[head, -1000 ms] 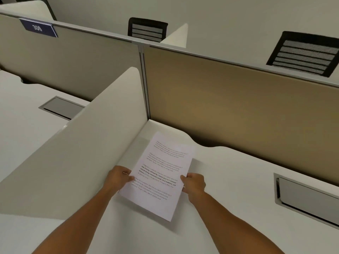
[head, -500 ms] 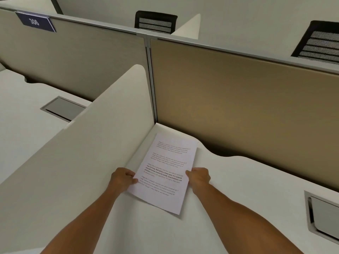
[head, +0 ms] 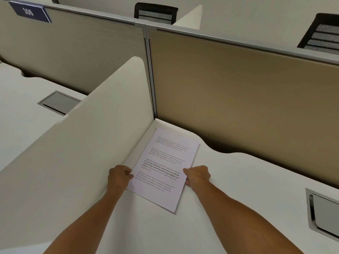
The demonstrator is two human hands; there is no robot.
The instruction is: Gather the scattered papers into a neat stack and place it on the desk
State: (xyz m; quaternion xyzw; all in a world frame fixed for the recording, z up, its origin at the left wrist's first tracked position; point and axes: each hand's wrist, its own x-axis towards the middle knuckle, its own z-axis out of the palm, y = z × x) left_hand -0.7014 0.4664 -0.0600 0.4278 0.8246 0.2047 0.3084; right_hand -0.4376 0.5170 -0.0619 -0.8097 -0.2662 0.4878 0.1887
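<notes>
A stack of white printed papers (head: 165,165) lies on the white desk (head: 238,189), near the back left corner, slightly angled. My left hand (head: 119,176) pinches the stack's left edge with thumb on top. My right hand (head: 198,176) grips the right edge, fingers curled under. The sheets look squared together; how many there are I cannot tell.
A cream side divider (head: 88,143) rises just left of the papers, and a tan partition (head: 238,98) closes the back. A grey cable hatch (head: 322,213) sits in the desk at right. Neighbouring desk with another hatch (head: 56,102) lies left. Black chair backs (head: 156,13) show beyond.
Both hands carried the papers further back and lowered them toward the desk's back left corner. The view shifted left and down; the grips stay the same.
</notes>
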